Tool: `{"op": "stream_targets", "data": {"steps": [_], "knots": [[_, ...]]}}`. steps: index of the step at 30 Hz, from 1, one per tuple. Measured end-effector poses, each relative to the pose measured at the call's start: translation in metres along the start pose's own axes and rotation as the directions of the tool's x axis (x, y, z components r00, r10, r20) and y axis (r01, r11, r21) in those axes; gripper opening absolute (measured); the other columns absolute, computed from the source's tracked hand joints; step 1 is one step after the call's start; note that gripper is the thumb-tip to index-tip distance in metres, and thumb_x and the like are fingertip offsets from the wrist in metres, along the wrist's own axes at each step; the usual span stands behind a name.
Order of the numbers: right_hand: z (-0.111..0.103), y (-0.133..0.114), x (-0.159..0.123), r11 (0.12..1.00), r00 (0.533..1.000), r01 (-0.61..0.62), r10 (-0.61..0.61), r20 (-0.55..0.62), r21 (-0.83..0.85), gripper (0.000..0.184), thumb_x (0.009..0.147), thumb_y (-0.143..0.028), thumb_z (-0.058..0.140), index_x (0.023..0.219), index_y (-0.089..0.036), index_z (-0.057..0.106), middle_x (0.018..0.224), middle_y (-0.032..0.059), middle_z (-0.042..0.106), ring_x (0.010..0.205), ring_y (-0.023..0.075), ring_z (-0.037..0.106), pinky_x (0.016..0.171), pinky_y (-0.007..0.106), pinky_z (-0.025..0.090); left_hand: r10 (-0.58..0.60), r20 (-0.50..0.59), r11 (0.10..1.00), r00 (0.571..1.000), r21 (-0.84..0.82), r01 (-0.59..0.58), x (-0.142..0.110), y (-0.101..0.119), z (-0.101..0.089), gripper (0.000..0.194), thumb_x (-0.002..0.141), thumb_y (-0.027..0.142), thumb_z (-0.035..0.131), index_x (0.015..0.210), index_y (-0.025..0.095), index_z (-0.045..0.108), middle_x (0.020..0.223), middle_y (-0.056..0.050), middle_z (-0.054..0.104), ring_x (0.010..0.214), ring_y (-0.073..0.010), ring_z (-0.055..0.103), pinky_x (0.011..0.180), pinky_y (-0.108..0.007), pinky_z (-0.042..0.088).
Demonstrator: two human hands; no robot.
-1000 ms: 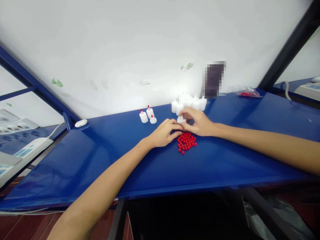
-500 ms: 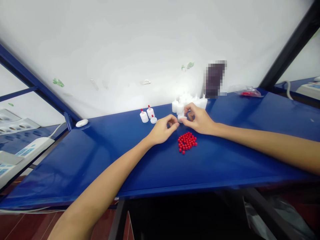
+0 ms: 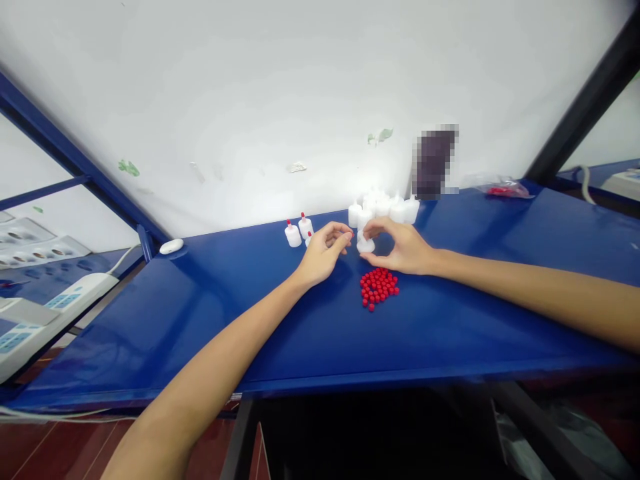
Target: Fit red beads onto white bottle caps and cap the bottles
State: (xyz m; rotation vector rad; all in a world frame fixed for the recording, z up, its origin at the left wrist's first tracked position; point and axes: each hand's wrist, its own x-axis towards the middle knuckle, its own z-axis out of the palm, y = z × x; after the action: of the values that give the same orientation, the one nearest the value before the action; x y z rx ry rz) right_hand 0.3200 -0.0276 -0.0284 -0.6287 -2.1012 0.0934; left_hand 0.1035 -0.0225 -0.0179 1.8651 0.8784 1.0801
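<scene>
Left hand (image 3: 321, 258) shifted leftward, perhaps pinching cap (image 3: 352, 234), right hand (image 3: 406, 249) holding container (image 3: 366, 247)

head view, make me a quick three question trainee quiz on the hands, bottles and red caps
1. Which hand curls around the white container: a) left, b) right?
2. True or false: the loose red caps lie nearer the front edge of the blue table than the cluster of white bottles does.
3. Fill in: the separate bottles, left of that cluster in the picture, have ____ tips.

Key: 1. b, the right hand; 2. true; 3. red.
</scene>
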Motion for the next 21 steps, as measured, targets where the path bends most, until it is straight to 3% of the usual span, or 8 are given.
{"op": "stream_targets", "data": {"steps": [8, 12, 14, 21], "knots": [[0.000, -0.005, 0.002, 0.994, 0.998, -0.043, 0.039, 0.049, 0.098, 0.038, 0.083, -0.026, 0.073, 0.115, -0.023, 0.054, 0.098, 0.0054, 0.075, 0.088, 0.0221, 0.075, 0.080, 0.036, 0.064, 0.049, 0.048, 0.989, 0.998, 0.140, -0.055, -0.003, 0.002, -0.001, 0.021, 0.097, 0.034, 0.053, 0.107, 0.016, 0.060, 0.082, -0.002, 0.062, 0.068, -0.0120, 0.058, 0.062, -0.024, 0.048], [0.001, -0.005, 0.002, 0.988, 0.995, -0.093, 0.087, 0.049, 0.123, 0.025, 0.089, -0.033, 0.069, 0.107, -0.022, 0.055, 0.098, 0.0058, 0.072, 0.086, 0.0220, 0.076, 0.066, 0.030, 0.064, 0.120, 0.097, 0.952, 0.988, 0.272, -0.142, -0.010, 0.006, 0.003, 0.037, 0.092, 0.030, 0.058, 0.126, 0.018, 0.054, 0.097, -0.004, 0.063, 0.077, -0.0154, 0.058, 0.072, -0.030, 0.051], [0.001, -0.005, 0.002, 0.989, 0.997, -0.073, 0.068, 0.042, 0.131, 0.019, 0.093, -0.034, 0.066, 0.104, -0.023, 0.055, 0.097, 0.0051, 0.071, 0.085, 0.0211, 0.076, 0.069, 0.030, 0.064, 0.154, 0.127, 0.920, 0.980, 0.342, -0.189, -0.012, 0.007, 0.005, 0.045, 0.089, 0.030, 0.062, 0.131, 0.018, 0.050, 0.105, -0.006, 0.062, 0.080, -0.0166, 0.057, 0.077, -0.033, 0.051], [-0.005, -0.003, 0.002, 0.984, 0.993, -0.044, 0.024, 0.117, 0.172, 0.016, 0.099, -0.035, 0.055, 0.111, -0.023, 0.055, 0.099, 0.0055, 0.072, 0.087, 0.0212, 0.075, 0.077, 0.035, 0.062, 0.166, 0.105, 0.836, 0.981, 0.512, -0.196, -0.009, -0.002, 0.001, 0.020, 0.098, 0.037, 0.048, 0.107, 0.019, 0.049, 0.096, -0.005, 0.057, 0.081, -0.0192, 0.054, 0.077, -0.035, 0.045]]}}
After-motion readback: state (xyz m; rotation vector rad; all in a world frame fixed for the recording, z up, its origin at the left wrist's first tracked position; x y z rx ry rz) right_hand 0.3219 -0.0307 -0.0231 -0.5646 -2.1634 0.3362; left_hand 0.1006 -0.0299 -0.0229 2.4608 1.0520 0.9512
